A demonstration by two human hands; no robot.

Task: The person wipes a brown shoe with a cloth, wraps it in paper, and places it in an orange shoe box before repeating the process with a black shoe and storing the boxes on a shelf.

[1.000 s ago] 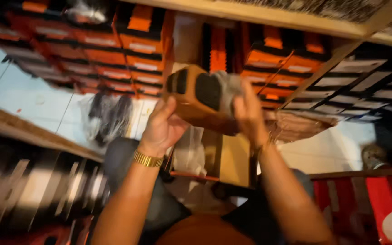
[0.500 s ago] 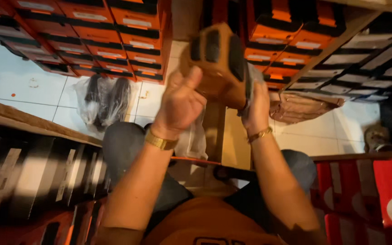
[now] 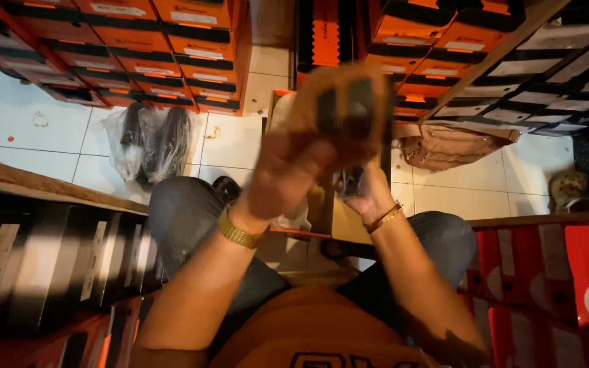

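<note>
Above the lap, both hands' grip holds a blurred tan shoe (image 3: 342,109), its details unreadable.

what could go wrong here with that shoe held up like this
The tan shoe is held in the air by the left hand and right hand, and it is blurred, so the grip may be loose; it might drop onto the open box below. The bagged dark shoes and the brown bag lie on the floor nearby, a possible trip hazard.
</note>
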